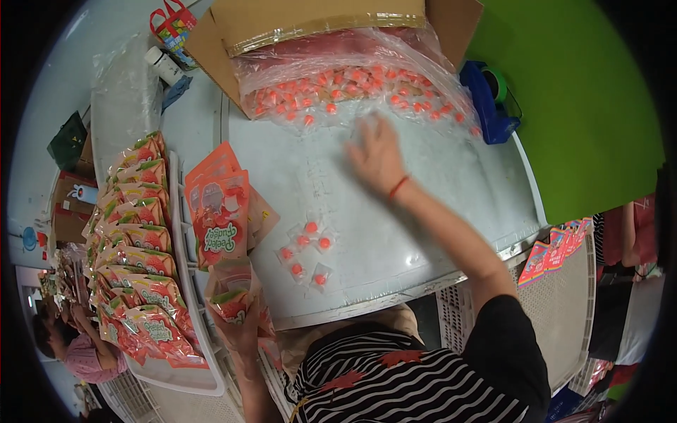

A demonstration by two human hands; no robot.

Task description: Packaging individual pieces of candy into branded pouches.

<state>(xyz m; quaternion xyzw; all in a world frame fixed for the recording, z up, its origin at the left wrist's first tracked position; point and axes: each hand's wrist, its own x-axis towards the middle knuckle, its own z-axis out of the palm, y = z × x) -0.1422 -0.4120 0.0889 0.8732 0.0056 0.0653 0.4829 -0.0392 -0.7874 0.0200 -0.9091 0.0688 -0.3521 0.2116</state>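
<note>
My left hand grips an upright pink-and-red candy pouch near the front edge of the table, its top spread apart. My right hand, a red string around its wrist, reaches over the table toward the box; its fingers look apart and somewhat blurred, and I see nothing in them. Just beyond it, wrapped red candies spill on clear plastic from an open cardboard box. Several loose wrapped candies lie between my hands. Flat pouches overlap just beyond my left hand.
Filled pouches stand in rows in a white tray at left. A blue tape dispenser sits beside the box, near a green surface. A white bottle stands far left. Another person works at far left.
</note>
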